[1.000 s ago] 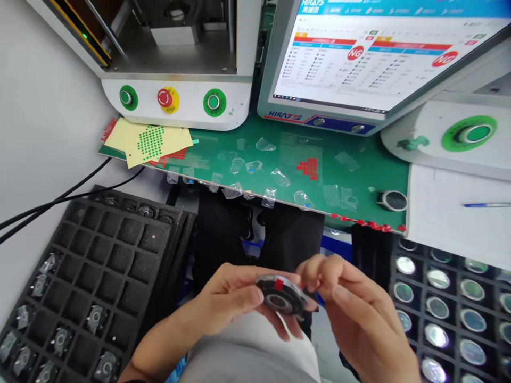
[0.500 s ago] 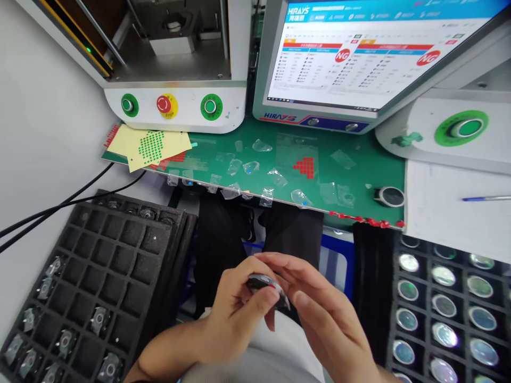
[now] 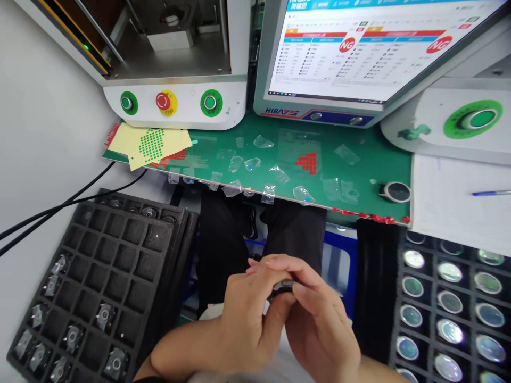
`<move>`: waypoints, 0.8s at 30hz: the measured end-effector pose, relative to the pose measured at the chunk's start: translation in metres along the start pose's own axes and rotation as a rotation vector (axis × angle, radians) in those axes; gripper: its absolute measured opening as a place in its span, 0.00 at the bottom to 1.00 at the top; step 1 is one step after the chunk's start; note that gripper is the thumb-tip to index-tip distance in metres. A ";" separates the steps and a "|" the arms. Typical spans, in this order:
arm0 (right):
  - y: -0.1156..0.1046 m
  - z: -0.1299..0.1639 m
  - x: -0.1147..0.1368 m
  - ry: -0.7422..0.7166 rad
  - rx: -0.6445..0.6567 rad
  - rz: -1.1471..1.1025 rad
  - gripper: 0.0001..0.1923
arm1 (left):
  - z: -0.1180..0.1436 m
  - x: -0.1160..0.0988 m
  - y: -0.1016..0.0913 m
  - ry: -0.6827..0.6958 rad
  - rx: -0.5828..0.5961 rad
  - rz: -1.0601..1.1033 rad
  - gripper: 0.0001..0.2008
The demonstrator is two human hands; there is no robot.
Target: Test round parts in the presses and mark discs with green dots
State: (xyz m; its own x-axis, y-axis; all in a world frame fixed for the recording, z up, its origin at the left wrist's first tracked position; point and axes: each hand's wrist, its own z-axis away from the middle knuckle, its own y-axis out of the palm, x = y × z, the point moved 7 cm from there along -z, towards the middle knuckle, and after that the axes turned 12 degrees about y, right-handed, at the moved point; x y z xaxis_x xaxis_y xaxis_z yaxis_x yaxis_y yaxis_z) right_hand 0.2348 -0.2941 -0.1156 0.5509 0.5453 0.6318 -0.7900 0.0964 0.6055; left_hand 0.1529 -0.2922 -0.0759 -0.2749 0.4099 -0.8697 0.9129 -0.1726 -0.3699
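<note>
Low in front of my lap, my left hand [image 3: 255, 308] wraps round a small dark watch case [image 3: 281, 288], its thumb against the near side. Only a strip of the case's curved, shiny edge shows; fingers hide everything else. My right hand [image 3: 319, 308] closes over the same case from the right, with the thumb pressed to its edge and the fingers lying over the left hand's fingers. Another round watch case [image 3: 395, 191] with a dark face lies at the right end of the green bench mat [image 3: 259, 127].
A black foam tray [image 3: 138, 231] at the left holds several film-covered watch parts. Another tray [image 3: 433, 287] at the right holds round watch faces. Clear film scraps [image 3: 233, 187] dot the mat's front edge. Behind stand a press machine [image 3: 175, 101] and a monitor [image 3: 323, 64] reading NG.
My right hand has moved in to the left and closed on the watch case, which is now mostly covered. The view has shifted slightly.
</note>
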 end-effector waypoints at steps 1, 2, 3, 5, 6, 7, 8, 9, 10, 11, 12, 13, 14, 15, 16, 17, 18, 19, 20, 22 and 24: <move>0.000 0.000 0.000 -0.031 -0.028 0.000 0.12 | 0.001 0.000 0.001 -0.011 0.006 -0.009 0.11; 0.000 0.000 -0.001 -0.055 -0.054 0.004 0.13 | 0.002 0.001 0.002 -0.029 0.012 -0.004 0.12; -0.001 0.000 -0.001 -0.074 -0.071 0.012 0.14 | 0.004 0.003 0.002 -0.051 0.015 0.007 0.12; 0.000 0.000 -0.003 -0.086 -0.081 0.028 0.16 | 0.006 0.007 0.004 -0.099 0.027 0.034 0.14; 0.000 0.000 -0.004 -0.086 -0.076 0.034 0.17 | 0.007 0.008 0.006 -0.116 0.034 0.040 0.14; -0.001 0.000 -0.004 -0.087 -0.073 0.038 0.17 | 0.006 0.009 0.007 -0.126 0.044 0.040 0.14; -0.002 0.000 -0.005 -0.089 -0.073 0.040 0.18 | 0.006 0.009 0.008 -0.123 0.058 0.038 0.14; -0.003 -0.001 -0.004 -0.094 -0.074 0.040 0.18 | 0.005 0.009 0.009 -0.114 0.074 0.035 0.14; -0.004 0.000 -0.004 -0.103 -0.076 0.036 0.18 | 0.004 0.008 0.010 -0.105 0.086 0.030 0.14; -0.006 0.000 -0.003 -0.111 -0.073 0.034 0.17 | 0.002 0.007 0.010 -0.097 0.090 0.025 0.14; -0.006 0.001 -0.002 -0.115 -0.064 0.035 0.17 | 0.001 0.006 0.009 -0.094 0.090 0.022 0.14; -0.006 0.002 -0.001 -0.111 -0.046 0.041 0.16 | 0.000 0.005 0.007 -0.092 0.082 0.029 0.14; -0.006 0.002 -0.001 -0.096 -0.017 0.053 0.15 | -0.001 0.003 0.005 -0.087 0.070 0.052 0.13; -0.004 0.003 -0.001 -0.069 0.025 0.075 0.15 | -0.002 0.002 0.003 -0.088 0.051 0.098 0.12; -0.002 0.005 -0.002 -0.040 0.071 0.107 0.16 | -0.002 0.003 0.001 -0.105 0.021 0.180 0.11; -0.001 0.006 -0.002 -0.034 0.098 0.148 0.15 | -0.001 0.005 0.001 -0.139 -0.017 0.317 0.10; -0.001 0.008 0.001 -0.080 0.108 0.196 0.15 | 0.000 0.008 0.003 -0.196 -0.060 0.505 0.10; -0.001 0.010 0.007 -0.178 0.112 0.250 0.17 | 0.003 0.013 0.008 -0.275 -0.097 0.726 0.13; 0.000 0.014 0.015 -0.311 0.113 0.308 0.20 | 0.007 0.017 0.016 -0.369 -0.118 0.948 0.15; 0.002 0.021 0.025 -0.548 0.132 0.425 0.27 | 0.015 0.022 0.032 -0.545 -0.143 1.289 0.19; 0.002 0.022 0.026 -0.619 0.176 0.500 0.33 | 0.023 0.026 0.042 -0.680 -0.169 1.420 0.21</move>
State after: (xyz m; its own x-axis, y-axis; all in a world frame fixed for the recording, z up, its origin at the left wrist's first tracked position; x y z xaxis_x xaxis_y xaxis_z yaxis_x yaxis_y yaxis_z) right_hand 0.2539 -0.2978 -0.0874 0.2341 -0.0749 0.9693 -0.9565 -0.1964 0.2158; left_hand 0.1766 -0.3095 -0.1217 0.7612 -0.4609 -0.4562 0.5423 0.0667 0.8375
